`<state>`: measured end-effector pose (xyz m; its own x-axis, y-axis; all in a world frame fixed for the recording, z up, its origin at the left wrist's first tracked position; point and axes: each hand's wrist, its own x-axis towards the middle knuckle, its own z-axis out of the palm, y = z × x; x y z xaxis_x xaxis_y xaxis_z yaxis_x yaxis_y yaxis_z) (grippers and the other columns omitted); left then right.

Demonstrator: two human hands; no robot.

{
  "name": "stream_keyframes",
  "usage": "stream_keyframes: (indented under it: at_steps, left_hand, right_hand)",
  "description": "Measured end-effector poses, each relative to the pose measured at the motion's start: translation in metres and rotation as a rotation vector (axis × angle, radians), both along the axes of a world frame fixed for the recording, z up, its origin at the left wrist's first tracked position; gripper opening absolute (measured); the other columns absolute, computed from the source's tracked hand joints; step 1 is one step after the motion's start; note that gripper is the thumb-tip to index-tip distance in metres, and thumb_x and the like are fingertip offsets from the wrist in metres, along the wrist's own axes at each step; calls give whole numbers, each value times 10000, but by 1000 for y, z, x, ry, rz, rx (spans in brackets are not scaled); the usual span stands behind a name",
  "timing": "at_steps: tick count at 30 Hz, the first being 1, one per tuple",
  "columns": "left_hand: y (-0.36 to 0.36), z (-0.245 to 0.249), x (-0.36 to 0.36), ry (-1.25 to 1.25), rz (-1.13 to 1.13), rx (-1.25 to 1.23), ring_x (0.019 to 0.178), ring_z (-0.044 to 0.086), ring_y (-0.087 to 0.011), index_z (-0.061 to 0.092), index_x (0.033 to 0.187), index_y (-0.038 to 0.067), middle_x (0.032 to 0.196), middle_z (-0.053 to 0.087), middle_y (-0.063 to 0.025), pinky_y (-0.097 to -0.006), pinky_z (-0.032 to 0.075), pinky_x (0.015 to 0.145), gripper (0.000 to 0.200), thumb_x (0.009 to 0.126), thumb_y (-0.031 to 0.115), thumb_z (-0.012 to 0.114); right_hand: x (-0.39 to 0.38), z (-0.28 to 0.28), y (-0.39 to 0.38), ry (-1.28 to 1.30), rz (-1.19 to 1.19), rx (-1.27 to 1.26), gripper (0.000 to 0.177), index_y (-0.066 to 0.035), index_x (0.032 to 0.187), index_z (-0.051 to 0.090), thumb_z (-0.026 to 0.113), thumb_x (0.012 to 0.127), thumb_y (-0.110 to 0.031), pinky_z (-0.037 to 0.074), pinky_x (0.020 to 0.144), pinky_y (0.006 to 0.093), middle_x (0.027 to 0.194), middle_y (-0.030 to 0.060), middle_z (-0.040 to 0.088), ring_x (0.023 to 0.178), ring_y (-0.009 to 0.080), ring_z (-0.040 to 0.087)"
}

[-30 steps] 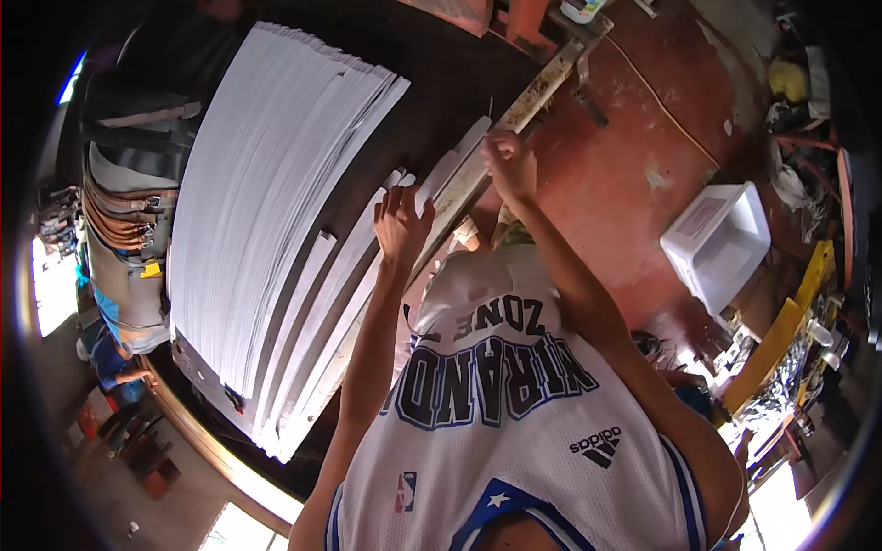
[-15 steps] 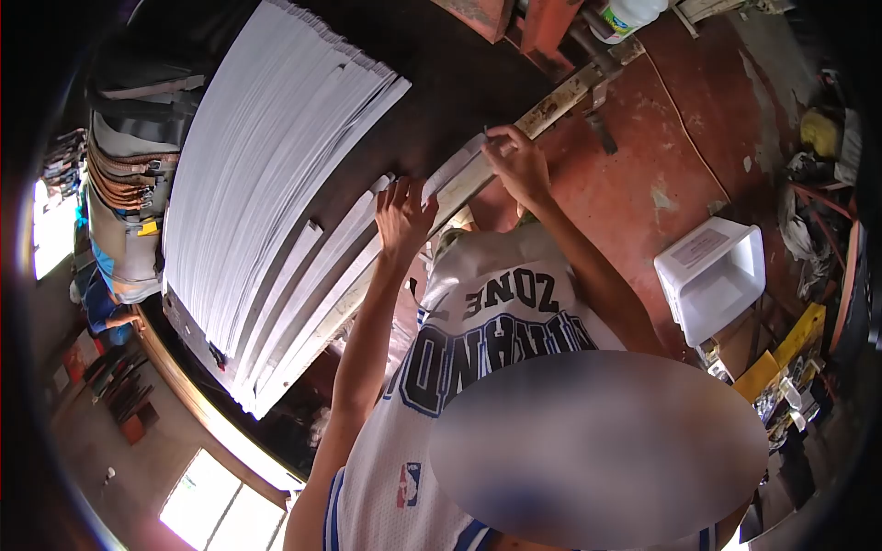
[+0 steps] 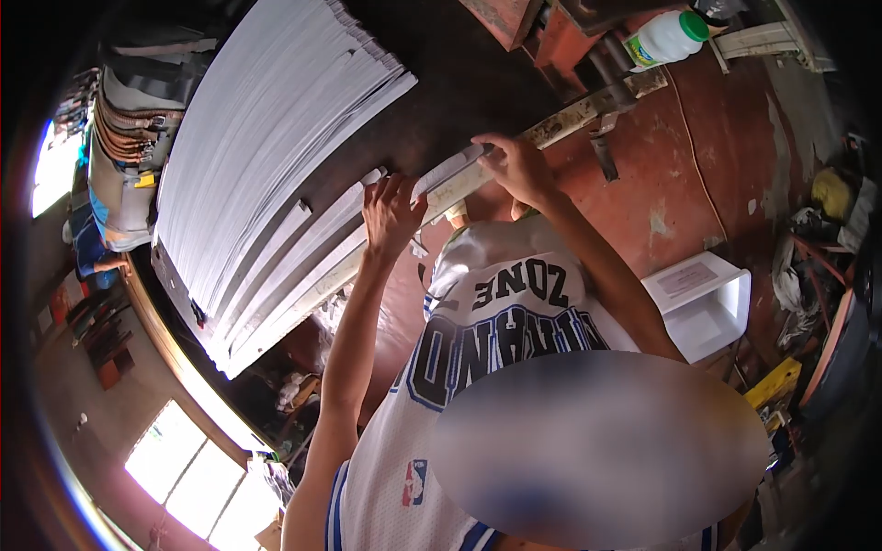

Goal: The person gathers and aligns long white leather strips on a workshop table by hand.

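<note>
Many long white strips [image 3: 266,129] lie side by side in a fanned stack on the dark table [image 3: 450,83]. Several looser strips lie apart along the near edge. Over one loose white strip [image 3: 450,174] by that edge, my left hand [image 3: 392,219] rests with its fingers spread and slightly bent. My right hand [image 3: 521,173] is at the far end of the same strip, index finger and thumb closed around its tip. A short dark piece shows between those fingers, too small to name.
Brown belts [image 3: 124,138] hang at the left. A white bottle with a green cap [image 3: 666,39] stands at the top right. On the red floor [image 3: 652,184] is a white plastic bin [image 3: 712,308]. Another person's arm [image 3: 108,266] shows at the far left.
The view has shifted, bringing the bottle's green cap into sight. Both hands remain at the loose strip, in nearly the same poses.
</note>
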<state>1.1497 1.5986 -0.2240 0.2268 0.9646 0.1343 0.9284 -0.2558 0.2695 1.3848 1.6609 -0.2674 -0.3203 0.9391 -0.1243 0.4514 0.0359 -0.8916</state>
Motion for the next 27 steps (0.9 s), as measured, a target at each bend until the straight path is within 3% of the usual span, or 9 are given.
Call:
stream_keyframes:
  at_steps: [4, 11, 16, 27]
  left_hand:
    - [-2, 8, -1, 18, 22, -24, 891, 626, -275, 660, 974, 74, 984, 660, -90, -398, 444, 835, 294, 709, 169, 744]
    - [-2, 11, -2, 55, 35, -70, 849, 632, -256, 660, 972, 92, 950, 667, -65, -381, 431, 826, 281, 717, 174, 746]
    - [-5, 2, -3, 48, 29, -39, 855, 634, -253, 661, 967, 91, 942, 668, -67, -384, 430, 829, 276, 719, 177, 748]
    - [-3, 14, -5, 64, 28, -38, 882, 636, -244, 656, 967, 80, 947, 672, -60, -393, 419, 861, 277, 726, 174, 753]
  right_hand:
    - [2, 2, 2, -14, 37, 45, 265, -149, 1102, 647, 685, 842, -183, 510, 593, 360, 676, 87, 647, 622, 241, 650]
    - [2, 4, 4, 13, 46, 81, 240, -138, 1078, 666, 685, 841, -174, 511, 597, 351, 708, 95, 651, 628, 240, 643]
    - [1, 1, 8, 51, 89, 91, 223, -135, 1064, 677, 680, 844, -174, 514, 633, 350, 823, 96, 669, 680, 242, 643]
    - [1, 4, 12, 53, 121, 70, 200, -114, 1041, 688, 671, 852, -176, 521, 661, 356, 849, 104, 678, 697, 255, 650]
